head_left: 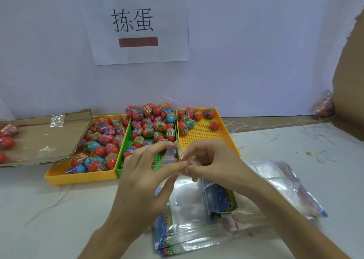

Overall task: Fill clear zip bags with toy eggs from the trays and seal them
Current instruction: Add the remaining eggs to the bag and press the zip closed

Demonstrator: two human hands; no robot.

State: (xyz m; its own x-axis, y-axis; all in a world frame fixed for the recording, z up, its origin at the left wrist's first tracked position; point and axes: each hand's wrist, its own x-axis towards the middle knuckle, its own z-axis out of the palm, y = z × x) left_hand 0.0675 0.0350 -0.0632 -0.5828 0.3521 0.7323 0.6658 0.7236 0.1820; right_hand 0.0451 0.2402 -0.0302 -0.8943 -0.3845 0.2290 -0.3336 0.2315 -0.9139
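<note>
Both hands are raised over the table's middle, working the top edge of a clear zip bag [189, 201] that hangs down from them. My left hand [145, 174] pinches the bag's mouth with thumb and fingers. My right hand [212, 160] pinches the same edge from the right. Behind them stand three trays: a yellow tray [82, 177] full of toy eggs [102, 138], a green tray [126, 140] heaped with eggs [155, 121], and a second yellow tray [204, 135] with several eggs at its far end.
A stack of clear zip bags and printed cards [197, 225] lies under my hands. More bags [285, 186] lie to the right. A cardboard sheet [41, 136] with eggs covers the left. A filled bag [325, 105] sits by a cardboard wall [348, 81].
</note>
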